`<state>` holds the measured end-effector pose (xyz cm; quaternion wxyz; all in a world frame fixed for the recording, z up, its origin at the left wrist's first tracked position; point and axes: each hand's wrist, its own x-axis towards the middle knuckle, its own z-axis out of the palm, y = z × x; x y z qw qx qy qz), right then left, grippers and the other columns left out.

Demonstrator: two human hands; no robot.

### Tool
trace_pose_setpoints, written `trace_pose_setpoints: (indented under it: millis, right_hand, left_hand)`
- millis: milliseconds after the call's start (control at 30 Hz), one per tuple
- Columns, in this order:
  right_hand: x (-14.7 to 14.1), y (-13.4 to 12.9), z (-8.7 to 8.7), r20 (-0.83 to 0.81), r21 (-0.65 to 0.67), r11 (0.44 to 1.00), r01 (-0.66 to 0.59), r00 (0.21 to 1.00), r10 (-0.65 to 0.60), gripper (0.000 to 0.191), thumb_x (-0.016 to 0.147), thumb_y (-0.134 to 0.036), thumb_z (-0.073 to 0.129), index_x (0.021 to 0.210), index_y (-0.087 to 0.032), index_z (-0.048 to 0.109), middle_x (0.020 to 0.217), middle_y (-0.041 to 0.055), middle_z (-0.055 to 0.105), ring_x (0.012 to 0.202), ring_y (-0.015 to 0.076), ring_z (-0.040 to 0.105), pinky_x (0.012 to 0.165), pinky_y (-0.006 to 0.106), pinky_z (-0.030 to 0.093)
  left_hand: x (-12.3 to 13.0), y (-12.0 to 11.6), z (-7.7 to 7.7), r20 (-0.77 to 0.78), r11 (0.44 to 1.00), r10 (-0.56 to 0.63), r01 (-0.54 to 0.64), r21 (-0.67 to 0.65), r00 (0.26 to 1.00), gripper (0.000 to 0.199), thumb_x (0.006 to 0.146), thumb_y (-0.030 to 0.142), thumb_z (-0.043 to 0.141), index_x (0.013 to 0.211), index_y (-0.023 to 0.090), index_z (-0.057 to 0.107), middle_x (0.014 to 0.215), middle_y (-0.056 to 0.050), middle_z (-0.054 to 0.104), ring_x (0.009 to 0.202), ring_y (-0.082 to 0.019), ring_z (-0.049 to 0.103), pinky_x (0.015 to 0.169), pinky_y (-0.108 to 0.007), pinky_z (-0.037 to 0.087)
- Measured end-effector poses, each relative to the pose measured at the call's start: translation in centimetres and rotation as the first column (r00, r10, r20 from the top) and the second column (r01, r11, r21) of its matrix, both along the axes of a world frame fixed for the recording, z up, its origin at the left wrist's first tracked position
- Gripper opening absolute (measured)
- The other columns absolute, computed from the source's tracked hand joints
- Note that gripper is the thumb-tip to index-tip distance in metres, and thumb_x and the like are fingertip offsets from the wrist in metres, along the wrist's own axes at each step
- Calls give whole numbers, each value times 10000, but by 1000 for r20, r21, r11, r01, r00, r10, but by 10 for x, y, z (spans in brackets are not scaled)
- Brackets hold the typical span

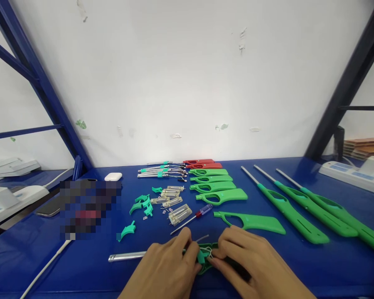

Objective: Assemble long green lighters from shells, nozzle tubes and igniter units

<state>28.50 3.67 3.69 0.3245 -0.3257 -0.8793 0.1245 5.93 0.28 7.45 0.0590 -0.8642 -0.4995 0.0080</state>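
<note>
Wire, thin white (pixel 209 250), loops over green plastic shell (pixel 207 268), near side of blue counter (pixel 81 270). L hand (pixel 174 261) pinches teal plastic piece (pixel 201 256); R hand (pixel 255 259) at wire, grip unclear. Slack, if untucked, poss. snags.

At our left, a power strip (pixel 26 198) lies near a phone (pixel 50 207), partly hidden by blurring; a white cable (pixel 44 270) trails below. We see a white case (pixel 113 177) near the scuffed wall (pixel 187 83), framed by two posts (pixel 48 93). At our right are another strip (pixel 350 174) and stacked cardboard (pixel 364 147).
</note>
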Motion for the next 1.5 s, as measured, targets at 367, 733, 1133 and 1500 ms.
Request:
trace_pose_setpoints:
  millis: [367, 733, 1133, 1500]
  right_hand:
    - [0, -4, 4, -25, 54, 998, 28, 999, -26, 233, 1081, -160, 556, 930, -244, 711, 900, 1, 706, 799, 174, 681, 745, 295, 556]
    - [3, -3, 5, 74, 232, 969, 84, 992, -104, 301, 1082, -412, 623, 1368, -319, 629, 1239, 36, 775, 1103, 254, 778, 954, 430, 664]
    - [6, 1, 0, 178, 170, 985, 26, 982, -57, 409, 1022, -349, 737, 1418, -396, 648, 1407, -26, 732, 1266, 266, 728, 1079, 495, 615]
    - [6, 0, 4, 174, 227, 973, 33, 982, -74, 296, 1129, -417, 525, 1379, -322, 652, 1367, 55, 739, 1215, 253, 750, 1013, 430, 649]
  left_hand:
    - [-5, -1, -1, 93, 1000, -24, 22, 17, 995, 340, 974, 44, 571, 1190, 276, 694, 1160, -29, 693, 872, -220, 760, 627, -306, 634]
    - [-35, 2, 21, 93, 995, 97, -93, -47, 991, 429, 1016, 35, 432, 1225, 297, 700, 1243, -60, 693, 1116, -275, 707, 898, -438, 645]
    - [-34, 8, 17, 197, 999, 16, -8, -40, 980, 422, 969, -31, 464, 1053, 258, 760, 1084, -27, 741, 1014, -188, 700, 938, -292, 561]
    - [-60, 24, 26, 150, 974, 215, -222, 32, 965, 340, 1069, 92, 509, 1180, 257, 785, 1122, -53, 736, 1068, -251, 699, 915, -389, 578]
